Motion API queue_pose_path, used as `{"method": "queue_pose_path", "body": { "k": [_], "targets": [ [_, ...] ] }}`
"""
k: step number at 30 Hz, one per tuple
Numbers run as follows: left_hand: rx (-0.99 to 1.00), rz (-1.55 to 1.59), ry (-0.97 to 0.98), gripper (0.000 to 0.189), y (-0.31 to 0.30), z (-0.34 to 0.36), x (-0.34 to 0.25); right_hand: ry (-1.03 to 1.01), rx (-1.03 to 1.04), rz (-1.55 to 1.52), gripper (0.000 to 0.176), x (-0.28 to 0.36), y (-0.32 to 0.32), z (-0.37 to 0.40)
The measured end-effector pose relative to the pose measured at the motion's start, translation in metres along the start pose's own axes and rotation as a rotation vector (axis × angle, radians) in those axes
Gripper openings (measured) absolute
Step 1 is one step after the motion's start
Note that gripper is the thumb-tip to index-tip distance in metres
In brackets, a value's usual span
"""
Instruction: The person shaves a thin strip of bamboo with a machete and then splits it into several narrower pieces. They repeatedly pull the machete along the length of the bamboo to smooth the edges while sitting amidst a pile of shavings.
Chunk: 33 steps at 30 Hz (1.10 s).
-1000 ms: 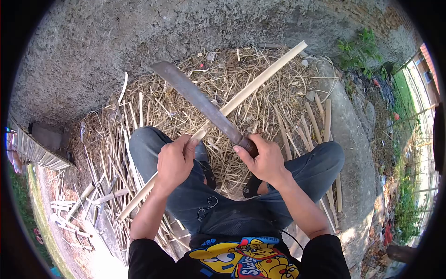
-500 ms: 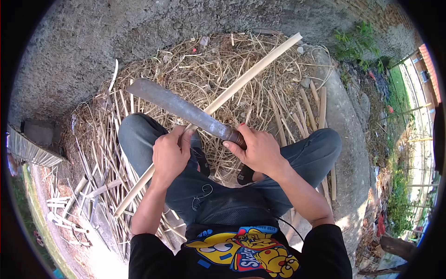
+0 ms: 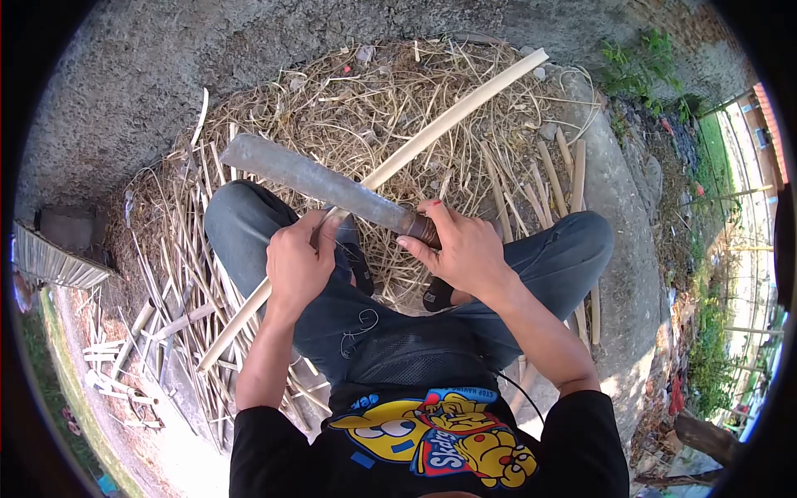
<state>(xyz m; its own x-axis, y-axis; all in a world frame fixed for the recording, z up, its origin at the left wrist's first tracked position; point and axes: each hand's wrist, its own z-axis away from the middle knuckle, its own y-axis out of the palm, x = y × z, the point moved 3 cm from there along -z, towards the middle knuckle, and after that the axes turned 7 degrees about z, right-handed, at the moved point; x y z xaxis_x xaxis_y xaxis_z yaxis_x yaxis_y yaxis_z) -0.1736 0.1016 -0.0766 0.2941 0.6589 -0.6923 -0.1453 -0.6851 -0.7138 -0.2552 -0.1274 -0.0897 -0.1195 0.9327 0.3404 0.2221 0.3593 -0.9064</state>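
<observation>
My left hand [image 3: 297, 264] is closed around a long pale bamboo strip [image 3: 452, 114], which slants from the lower left up to the far right. In my right hand [image 3: 463, 257] is the dark wooden handle of a machete [image 3: 311, 178]. Its broad, worn steel blade points up and left and crosses over the strip just beyond my left fingers. Both hands are held above my lap, between my bent knees.
Shavings and thin scraps [image 3: 365, 124] cover the ground ahead. A heap of cut strips [image 3: 178, 274] lies at my left, with several split pieces [image 3: 577, 178] by my right knee. A rough grey wall [image 3: 158, 75] rises beyond; green plants [image 3: 643, 66] grow at the right.
The machete's blade tip has shifted slightly left and up. The strip and both hands have moved only a little, and both grips stay as they were.
</observation>
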Motion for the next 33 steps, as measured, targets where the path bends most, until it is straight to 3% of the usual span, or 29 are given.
{"method": "queue_pose_path", "body": {
  "k": [8, 16, 23, 29, 33],
  "targets": [
    [-0.008, -0.01, -0.01, 0.025, 0.001, 0.0, -0.002, -0.001, -0.027, -0.007, 0.051, 0.0, 0.006, 0.003],
    [0.006, 0.019, -0.012, 0.02, 0.001, 0.003, -0.002, 0.022, 0.077, 0.044, 0.054, 0.0, 0.002, 0.003],
    [0.015, 0.004, -0.062, 0.019, -0.002, 0.013, 0.007, 0.026, 0.012, 0.089, 0.054, -0.009, 0.007, 0.007],
    [0.057, 0.095, -0.028, 0.023, 0.003, 0.002, 0.002, 0.077, 0.07, -0.014, 0.055, -0.009, 0.008, 0.004],
    [0.073, -0.041, -0.022, 0.024, 0.012, 0.003, -0.001, 0.09, 0.126, -0.113, 0.057, -0.027, 0.036, 0.009]
  ]
}}
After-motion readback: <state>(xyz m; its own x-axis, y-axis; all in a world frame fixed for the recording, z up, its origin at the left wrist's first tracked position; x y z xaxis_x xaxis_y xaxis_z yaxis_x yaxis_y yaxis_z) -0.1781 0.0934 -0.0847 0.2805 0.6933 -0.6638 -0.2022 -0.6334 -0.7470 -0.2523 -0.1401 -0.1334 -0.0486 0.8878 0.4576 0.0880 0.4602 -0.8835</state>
